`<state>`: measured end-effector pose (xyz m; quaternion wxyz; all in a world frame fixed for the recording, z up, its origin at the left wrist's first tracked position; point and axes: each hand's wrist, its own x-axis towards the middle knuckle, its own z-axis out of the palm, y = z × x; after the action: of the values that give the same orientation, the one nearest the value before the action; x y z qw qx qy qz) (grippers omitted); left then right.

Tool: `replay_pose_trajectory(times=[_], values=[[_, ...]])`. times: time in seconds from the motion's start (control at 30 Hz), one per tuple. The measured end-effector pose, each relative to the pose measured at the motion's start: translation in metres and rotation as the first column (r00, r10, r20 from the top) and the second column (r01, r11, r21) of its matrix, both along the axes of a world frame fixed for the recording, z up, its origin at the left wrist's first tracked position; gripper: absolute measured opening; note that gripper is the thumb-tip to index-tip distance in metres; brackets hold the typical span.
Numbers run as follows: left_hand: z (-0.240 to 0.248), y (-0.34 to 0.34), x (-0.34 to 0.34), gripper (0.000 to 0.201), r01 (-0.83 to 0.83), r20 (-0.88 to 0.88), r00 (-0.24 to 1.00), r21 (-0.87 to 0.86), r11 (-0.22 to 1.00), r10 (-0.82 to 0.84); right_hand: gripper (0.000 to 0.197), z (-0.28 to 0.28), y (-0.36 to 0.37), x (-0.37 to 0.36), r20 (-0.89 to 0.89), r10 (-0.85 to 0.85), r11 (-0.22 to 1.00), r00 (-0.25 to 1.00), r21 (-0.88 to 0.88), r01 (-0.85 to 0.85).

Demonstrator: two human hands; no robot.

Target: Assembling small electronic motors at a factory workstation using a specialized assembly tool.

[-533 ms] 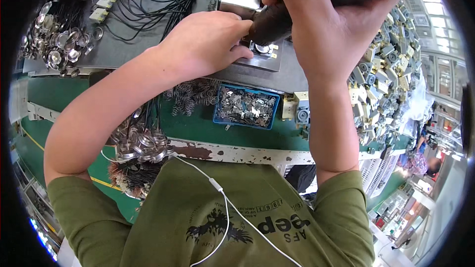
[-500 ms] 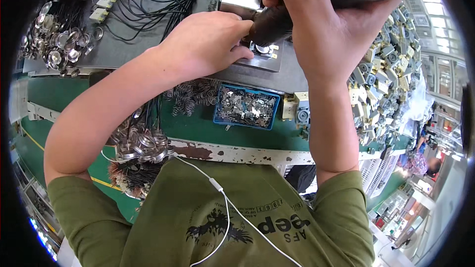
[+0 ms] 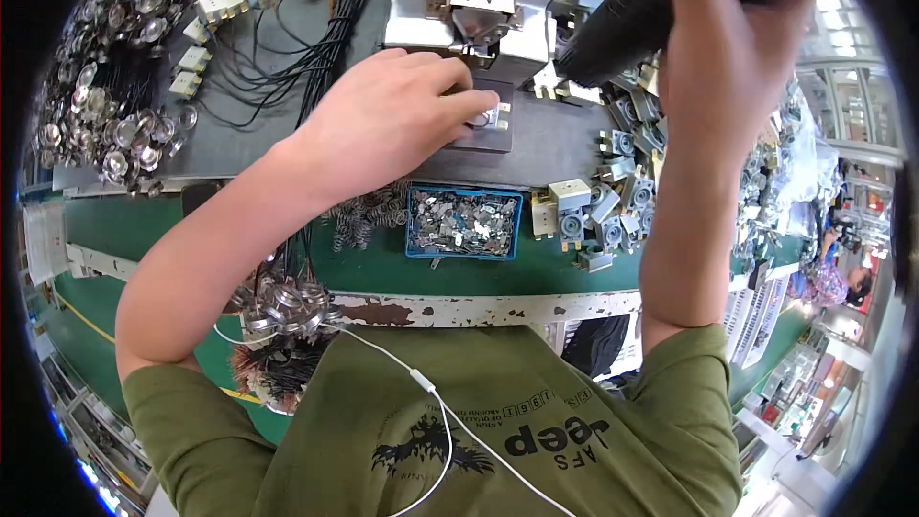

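Note:
My left hand (image 3: 388, 120) reaches over a dark metal fixture block (image 3: 496, 142), fingers bent and closed on a small switch-like part (image 3: 502, 116) with pale metal tabs. The fingers hide most of that part. In my right hand (image 3: 713, 33), raised at the upper right, is a thick black cylindrical tool (image 3: 617, 29), shaped like a power screwdriver. Its tapered end points down and left, apart from the fixture; the bit is not visible. Behind the left hand stands a shiny metal machine (image 3: 482, 2) with a bracket on its front.
A blue tray (image 3: 412, 254) of small metal pieces lies near the bench's front edge, springs (image 3: 356, 218) beside it. Grey-and-cream switch blocks (image 3: 622, 196) pile up on the right. Black cables (image 3: 335, 48) with white connectors, and round metal cups (image 3: 124, 129), occupy the left.
The black tool has lifted off the fixture and moved right with my right hand. My left hand, earlier by the tool's end, now has its fingers on the part in the fixture.

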<state>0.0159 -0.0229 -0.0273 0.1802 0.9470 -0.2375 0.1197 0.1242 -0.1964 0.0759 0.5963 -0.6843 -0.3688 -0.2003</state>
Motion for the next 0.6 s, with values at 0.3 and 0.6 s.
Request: replay_pose_trajectory(times=[0.3,0.6], values=[[0.010,0.011,-0.023,0.035,0.031,0.007,0.999,-0.045,0.998,-0.031,0.030,-0.072,-0.077,0.013,0.227,0.052,0.604,0.972,-0.782,0.150],[0.040,0.143,-0.018,0.035,-0.623,0.531,0.715,0.187,0.759,0.456,0.045,-0.099,-0.094,0.029,0.172,0.061,0.389,0.983,-0.911,0.136]])
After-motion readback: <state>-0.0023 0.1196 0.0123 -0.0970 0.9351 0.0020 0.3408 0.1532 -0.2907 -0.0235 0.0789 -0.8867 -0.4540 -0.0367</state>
